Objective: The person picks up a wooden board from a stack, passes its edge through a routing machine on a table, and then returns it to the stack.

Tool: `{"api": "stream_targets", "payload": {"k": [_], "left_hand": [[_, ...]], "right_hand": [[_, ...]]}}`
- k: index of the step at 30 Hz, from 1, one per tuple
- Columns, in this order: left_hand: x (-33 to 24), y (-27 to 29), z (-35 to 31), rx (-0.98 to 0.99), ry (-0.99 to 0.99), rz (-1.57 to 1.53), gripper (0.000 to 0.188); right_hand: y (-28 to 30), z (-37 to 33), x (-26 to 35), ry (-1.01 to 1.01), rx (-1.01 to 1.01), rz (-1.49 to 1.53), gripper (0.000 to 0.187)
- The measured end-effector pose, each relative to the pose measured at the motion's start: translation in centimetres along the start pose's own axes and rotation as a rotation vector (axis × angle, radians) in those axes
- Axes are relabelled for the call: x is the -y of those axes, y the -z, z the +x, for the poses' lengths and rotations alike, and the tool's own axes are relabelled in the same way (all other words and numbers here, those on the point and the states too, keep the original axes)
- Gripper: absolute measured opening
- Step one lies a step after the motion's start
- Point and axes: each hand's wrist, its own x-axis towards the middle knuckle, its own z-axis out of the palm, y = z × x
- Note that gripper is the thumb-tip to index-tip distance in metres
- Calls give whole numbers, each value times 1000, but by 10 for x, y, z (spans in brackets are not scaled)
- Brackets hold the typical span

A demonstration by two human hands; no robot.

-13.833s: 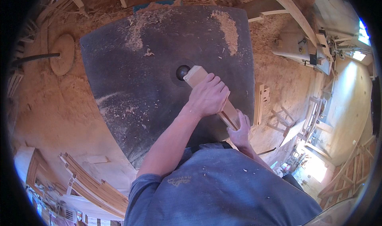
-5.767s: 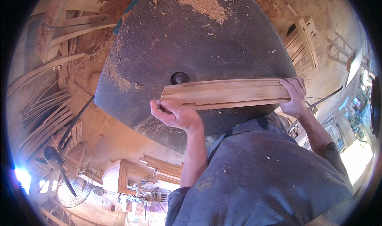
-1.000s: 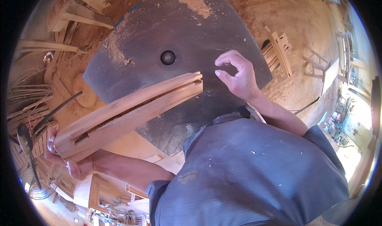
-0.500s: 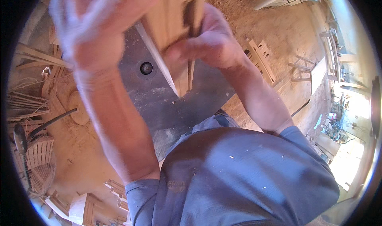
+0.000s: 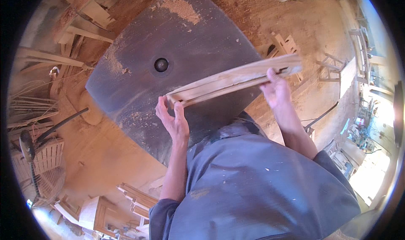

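From where I stand, the left hand (image 5: 175,121) has its thumb and fingers parted around the left end of a slotted wooden rail (image 5: 228,80), pinching it with the thumb on the near side. The right hand (image 5: 277,92) grips the same piece toward its other end, thumb laid against the grooved face, the remaining fingers curled in at the lower edge and partly hidden. The rail slants up to the right, with a long groove along the side facing the person and its right tip blurred. It sits over the near part of a dark machine table (image 5: 206,41), reaching out past the table's right edge; I can't tell whether any of it touches the surface. Beyond the rail, near its left end, a round cutter spindle (image 5: 161,65) stands in the table's circular opening. A patch of wood shavings (image 5: 181,10) lies toward the far edge. Close behind the hands is the person's blue-grey apron (image 5: 270,189), flecked with chips. Farther out, more mortised timber (image 5: 291,46) lies to the right, and stacked wooden strips (image 5: 137,197) and a wire-caged fan (image 5: 49,178) stand at lower left.
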Motion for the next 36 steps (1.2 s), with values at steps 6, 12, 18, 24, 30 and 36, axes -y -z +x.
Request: {"api": "stream_targets", "payload": {"k": [6,12,18,24,30,36], "left_hand": [[29,-2,41,-319,32,67,44],[11,-44,74,-441,-14,217,44],[14,-66,102,-435,-2,121,40],[17,-90,138,-382,-77,99,41],[20,-92,165,-311,-145,75,44],[26,-86,169,-248,-213,160,44]], "right_hand": [[31,-41,-28,162,296,-1212,22],[10,-2,9,906,579,-1807,86],[50,59,2,883,763,-1757,77],[39,89,-4,996,744,-1633,73],[27,79,-24,947,630,-1662,70],[38,62,-43,902,587,-1694,62]]}}
